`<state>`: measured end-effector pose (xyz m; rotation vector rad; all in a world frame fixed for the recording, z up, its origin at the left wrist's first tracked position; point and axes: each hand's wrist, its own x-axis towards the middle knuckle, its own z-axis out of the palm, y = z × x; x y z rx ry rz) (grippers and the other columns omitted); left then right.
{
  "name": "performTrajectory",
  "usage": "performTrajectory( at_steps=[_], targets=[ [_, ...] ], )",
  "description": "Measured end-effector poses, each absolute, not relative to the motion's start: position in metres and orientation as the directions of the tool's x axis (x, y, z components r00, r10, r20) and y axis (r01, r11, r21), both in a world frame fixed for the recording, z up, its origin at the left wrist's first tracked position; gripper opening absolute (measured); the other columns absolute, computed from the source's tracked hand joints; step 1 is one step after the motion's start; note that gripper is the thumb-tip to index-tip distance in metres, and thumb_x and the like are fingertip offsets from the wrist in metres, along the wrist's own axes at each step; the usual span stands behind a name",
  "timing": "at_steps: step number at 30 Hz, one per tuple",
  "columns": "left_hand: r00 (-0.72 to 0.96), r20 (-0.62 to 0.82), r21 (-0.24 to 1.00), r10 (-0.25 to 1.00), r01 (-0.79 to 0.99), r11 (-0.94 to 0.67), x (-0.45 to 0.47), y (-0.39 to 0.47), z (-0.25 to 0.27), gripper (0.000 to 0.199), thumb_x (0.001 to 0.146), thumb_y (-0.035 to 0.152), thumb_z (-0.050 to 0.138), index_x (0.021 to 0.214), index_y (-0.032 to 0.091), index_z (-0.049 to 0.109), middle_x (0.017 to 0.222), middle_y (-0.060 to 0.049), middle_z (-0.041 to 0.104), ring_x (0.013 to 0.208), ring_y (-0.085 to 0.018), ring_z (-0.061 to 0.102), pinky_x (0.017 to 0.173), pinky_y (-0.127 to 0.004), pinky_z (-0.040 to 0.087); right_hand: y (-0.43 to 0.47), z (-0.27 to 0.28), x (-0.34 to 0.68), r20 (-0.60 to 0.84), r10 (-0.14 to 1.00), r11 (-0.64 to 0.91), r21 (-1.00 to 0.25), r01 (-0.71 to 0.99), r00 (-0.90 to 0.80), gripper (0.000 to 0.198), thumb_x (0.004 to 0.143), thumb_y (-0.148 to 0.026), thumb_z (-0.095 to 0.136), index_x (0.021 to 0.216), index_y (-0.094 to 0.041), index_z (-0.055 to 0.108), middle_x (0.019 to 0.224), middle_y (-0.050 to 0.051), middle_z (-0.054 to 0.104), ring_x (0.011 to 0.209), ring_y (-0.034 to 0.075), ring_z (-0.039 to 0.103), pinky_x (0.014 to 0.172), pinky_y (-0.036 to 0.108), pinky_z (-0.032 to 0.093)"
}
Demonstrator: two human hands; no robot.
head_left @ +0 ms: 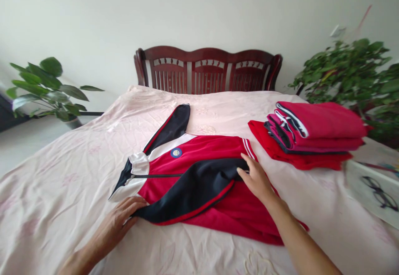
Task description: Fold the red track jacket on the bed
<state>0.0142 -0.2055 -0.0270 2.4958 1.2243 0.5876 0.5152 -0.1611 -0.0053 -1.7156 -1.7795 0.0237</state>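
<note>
From the head camera, a red jacket [199, 183] lies zipped and flat on the pink bedsheet [62, 175], its near navy sleeve [193, 187] folded across the chest. The left hand [123, 214] lies flat with fingers together on the sleeve's shoulder end, and the right hand [255, 177] presses, fingers loosely spread, on its cuff end. Judging by this, one sleeve fold is being smoothed down; the far sleeve [171, 127] still lies out toward the headboard [207, 69], and a stack of folded clothes [311, 136] sits to the right.

Red/navy/white jacket [199, 175], pink sheet [77, 163]
</note>
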Motion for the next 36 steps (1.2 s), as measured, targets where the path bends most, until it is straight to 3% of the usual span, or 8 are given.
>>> performTrajectory(
  at_steps=[7,16,18,21,24,29,33,36],
  targets=[
    [0.415,0.205,0.526,0.886,0.717,-0.458,0.016,-0.19,-0.02,0.026,0.097,0.04,0.048,0.105,0.026,0.07,0.104,-0.003,0.074,0.099,-0.02,0.069,0.087,-0.026,0.054,-0.109,-0.001,0.523,0.136,0.975,-0.119,-0.357,0.927,0.177,0.029,0.087,-0.042,0.054,0.1,-0.025,0.073,0.099,0.006,0.075,0.095,0.025,0.068,0.081,0.034,0.052],
    [0.146,-0.002,0.382,0.989,0.914,-0.135,0.048,-0.133,-0.012,0.032,0.095,0.043,0.041,0.087,0.026,0.068,0.082,-0.002,0.074,0.079,-0.021,0.07,0.068,-0.028,0.048,-0.1,0.016,0.581,0.108,0.917,-0.323,-0.367,0.872,0.385,0.032,0.08,-0.039,0.056,0.099,-0.019,0.074,0.094,0.011,0.076,0.085,0.027,0.07,0.07,0.033,0.052],
    [0.122,0.021,0.373,0.992,0.92,-0.121,0.053,-0.13,-0.012,0.031,0.096,0.044,0.04,0.097,0.027,0.066,0.089,-0.002,0.074,0.083,-0.022,0.071,0.067,-0.029,0.048,-0.114,0.015,0.579,0.173,0.929,-0.246,-0.375,0.894,0.328,0.039,0.083,-0.039,0.052,0.11,-0.018,0.071,0.107,0.013,0.073,0.097,0.028,0.069,0.081,0.037,0.053],
    [0.183,0.147,0.373,0.972,0.9,-0.226,0.048,-0.144,-0.014,0.032,0.098,0.045,0.038,0.115,0.029,0.06,0.114,-0.003,0.069,0.096,-0.02,0.069,0.075,-0.029,0.051,-0.149,0.009,0.566,0.306,0.952,0.112,-0.342,0.933,-0.002,0.046,0.084,-0.041,0.053,0.125,-0.022,0.063,0.127,0.009,0.066,0.118,0.027,0.06,0.102,0.041,0.046],
    [0.358,0.276,0.305,0.892,0.848,-0.434,0.03,-0.168,-0.021,0.039,0.094,0.047,0.051,0.129,0.029,0.054,0.13,-0.006,0.06,0.113,-0.022,0.062,0.093,-0.034,0.05,-0.185,-0.001,0.555,0.25,0.928,0.331,-0.207,0.921,-0.277,0.058,0.077,-0.036,0.063,0.135,-0.032,0.057,0.141,0.003,0.057,0.134,0.028,0.047,0.113,0.046,0.036],
    [0.482,0.336,0.127,0.81,0.829,-0.545,0.011,-0.186,-0.031,0.05,0.088,0.042,0.064,0.135,0.028,0.053,0.14,-0.009,0.055,0.128,-0.029,0.051,0.107,-0.045,0.043,-0.195,-0.013,0.543,0.278,0.907,0.337,-0.032,0.941,-0.316,0.032,0.086,-0.027,0.054,0.114,-0.03,0.07,0.134,0.001,0.063,0.135,0.027,0.046,0.117,0.051,0.027],
    [0.46,0.369,0.131,0.807,0.834,-0.536,0.02,-0.177,-0.029,0.026,0.094,0.034,0.054,0.118,0.025,0.063,0.122,-0.006,0.067,0.113,-0.025,0.061,0.101,-0.04,0.046,-0.173,0.0,0.535,0.4,0.893,0.256,-0.069,0.964,-0.208,0.029,0.094,-0.024,0.041,0.091,-0.025,0.071,0.112,0.005,0.073,0.12,0.024,0.059,0.114,0.048,0.032],
    [0.441,0.367,0.184,0.819,0.829,-0.529,0.022,-0.172,-0.028,0.022,0.095,0.032,0.05,0.11,0.026,0.065,0.112,-0.004,0.072,0.105,-0.023,0.065,0.096,-0.037,0.048,-0.174,0.009,0.538,0.333,0.919,0.266,-0.126,0.956,-0.211,0.025,0.085,-0.019,0.048,0.097,-0.025,0.069,0.119,0.004,0.07,0.123,0.023,0.057,0.111,0.044,0.037]
  ],
)
